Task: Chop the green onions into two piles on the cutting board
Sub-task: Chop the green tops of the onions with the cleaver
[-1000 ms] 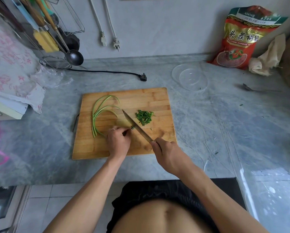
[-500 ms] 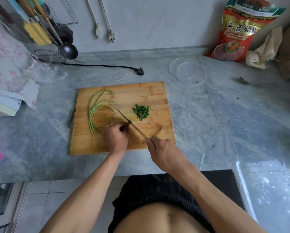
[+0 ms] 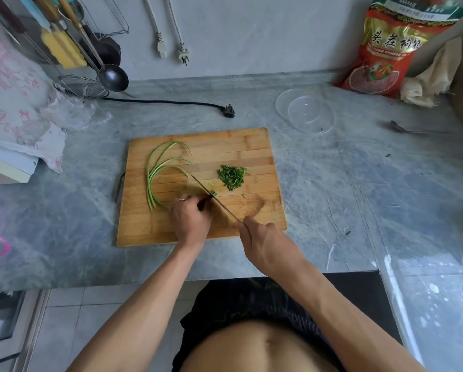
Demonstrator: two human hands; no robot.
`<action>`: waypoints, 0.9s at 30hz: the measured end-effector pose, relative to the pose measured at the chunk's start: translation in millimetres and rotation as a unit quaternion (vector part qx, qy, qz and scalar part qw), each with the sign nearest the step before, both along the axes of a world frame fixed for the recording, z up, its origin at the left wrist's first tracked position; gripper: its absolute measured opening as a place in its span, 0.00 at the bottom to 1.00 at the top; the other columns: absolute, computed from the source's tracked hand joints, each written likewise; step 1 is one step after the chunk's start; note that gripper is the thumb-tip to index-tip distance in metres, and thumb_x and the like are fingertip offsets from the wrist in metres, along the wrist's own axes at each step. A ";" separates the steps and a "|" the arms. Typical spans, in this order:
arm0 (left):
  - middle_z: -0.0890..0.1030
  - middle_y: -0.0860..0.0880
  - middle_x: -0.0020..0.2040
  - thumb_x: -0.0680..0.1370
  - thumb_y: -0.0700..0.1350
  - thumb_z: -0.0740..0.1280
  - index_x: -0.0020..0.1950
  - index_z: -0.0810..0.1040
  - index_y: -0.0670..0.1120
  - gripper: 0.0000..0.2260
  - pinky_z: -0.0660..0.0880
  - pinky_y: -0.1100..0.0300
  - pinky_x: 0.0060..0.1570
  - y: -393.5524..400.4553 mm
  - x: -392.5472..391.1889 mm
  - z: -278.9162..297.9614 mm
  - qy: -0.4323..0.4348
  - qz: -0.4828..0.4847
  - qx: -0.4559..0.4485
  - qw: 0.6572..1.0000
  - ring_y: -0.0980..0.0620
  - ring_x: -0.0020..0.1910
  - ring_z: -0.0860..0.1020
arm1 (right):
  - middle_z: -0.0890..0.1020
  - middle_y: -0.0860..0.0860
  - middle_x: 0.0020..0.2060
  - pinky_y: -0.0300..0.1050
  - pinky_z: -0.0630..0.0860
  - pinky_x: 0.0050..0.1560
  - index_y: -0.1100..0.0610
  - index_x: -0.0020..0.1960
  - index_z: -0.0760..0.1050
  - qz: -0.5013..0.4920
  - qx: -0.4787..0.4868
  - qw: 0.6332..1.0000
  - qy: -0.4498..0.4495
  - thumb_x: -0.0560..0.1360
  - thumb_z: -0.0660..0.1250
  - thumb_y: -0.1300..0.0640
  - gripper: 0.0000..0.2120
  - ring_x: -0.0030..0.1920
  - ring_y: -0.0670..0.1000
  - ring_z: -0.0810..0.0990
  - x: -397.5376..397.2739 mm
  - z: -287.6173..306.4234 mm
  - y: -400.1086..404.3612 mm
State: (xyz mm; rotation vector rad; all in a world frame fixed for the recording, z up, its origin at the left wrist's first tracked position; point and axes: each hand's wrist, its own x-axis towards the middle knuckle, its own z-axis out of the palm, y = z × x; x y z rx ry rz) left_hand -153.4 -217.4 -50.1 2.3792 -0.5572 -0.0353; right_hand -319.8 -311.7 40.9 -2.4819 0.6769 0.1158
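Note:
A wooden cutting board (image 3: 252, 146) lies on the grey marble counter. Long green onion stalks (image 3: 155, 173) curve across its left half. One pile of chopped green onion (image 3: 231, 177) sits right of centre. My left hand (image 3: 191, 218) curls over the stalk ends near the board's front and holds them down. My right hand (image 3: 265, 244) grips the handle of a knife (image 3: 211, 196), whose blade runs diagonally up and left, right beside my left fingers. A few freshly cut green bits (image 3: 213, 193) lie at the blade.
A clear glass bowl (image 3: 304, 111) stands behind the board on the right, with a red bag (image 3: 391, 49) and a spoon (image 3: 413, 130) further right. A black plug and cord (image 3: 225, 110) lie behind the board. Ladles and a strainer (image 3: 82, 87) hang at the back left.
The knife stays against my left fingers, chopping the stalk ends; a few cut bits now show at the blade. The camera view has shifted slightly.

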 end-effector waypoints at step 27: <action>0.78 0.48 0.37 0.74 0.48 0.68 0.44 0.86 0.49 0.08 0.71 0.50 0.43 10.0 3.6 -8.6 -0.075 -0.043 -0.006 0.996 0.41 0.38 0.75 | 0.67 0.53 0.26 0.47 0.62 0.26 0.58 0.50 0.65 0.008 0.009 1.000 0.002 0.83 0.50 0.48 0.15 0.26 0.59 0.65 22.5 -5.2 9.0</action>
